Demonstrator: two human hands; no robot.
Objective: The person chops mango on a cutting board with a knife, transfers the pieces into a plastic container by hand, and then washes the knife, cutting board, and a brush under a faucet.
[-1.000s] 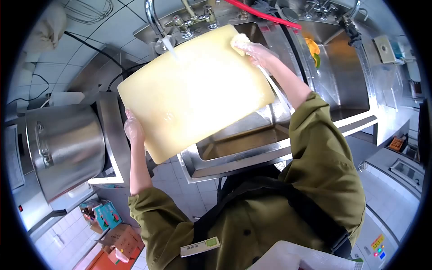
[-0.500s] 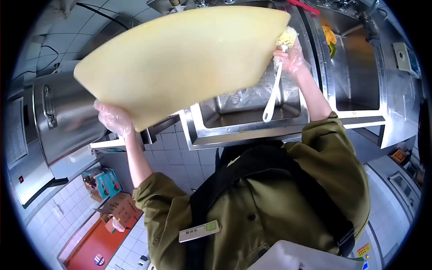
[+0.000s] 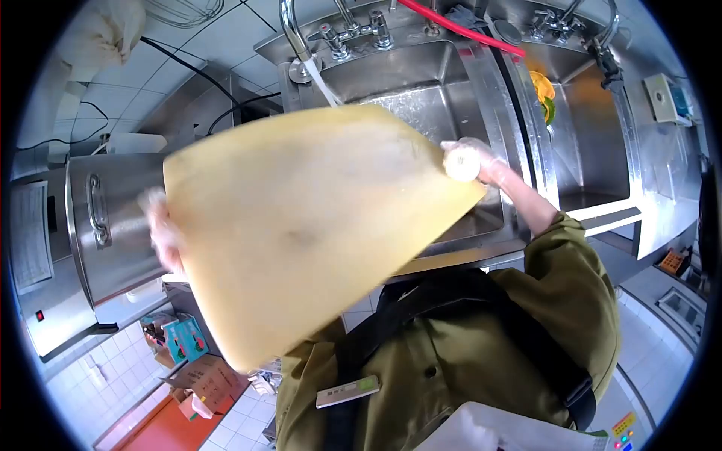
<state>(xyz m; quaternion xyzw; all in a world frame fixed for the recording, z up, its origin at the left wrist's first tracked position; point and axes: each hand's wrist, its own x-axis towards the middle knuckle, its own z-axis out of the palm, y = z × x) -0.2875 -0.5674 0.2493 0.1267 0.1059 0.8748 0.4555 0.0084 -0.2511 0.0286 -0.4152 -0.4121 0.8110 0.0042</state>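
Observation:
A large yellowish cutting board (image 3: 301,218) is held up over the front of the left sink, its broad face toward me and dark smudges on it. My left hand (image 3: 160,231), in a clear plastic glove and blurred, grips the board's left edge. At the right edge, my gloved right hand (image 3: 483,161) is closed on the board and on a white-handled brush (image 3: 461,164). The brush now points nearly end-on, so only a round pale end shows. Most of my left forearm is hidden behind the board.
The left steel sink (image 3: 451,83) lies behind the board, beneath a faucet (image 3: 293,34). A red hose (image 3: 459,28) crosses the sink's back edge. An orange and green item (image 3: 543,94) sits in the right sink (image 3: 594,143). Cardboard boxes (image 3: 210,383) stand lower left.
The board has come down and toward me and tilted so its full face shows. My right hand is lower, with the brush turned end-on. The faucet and sink back have come into view.

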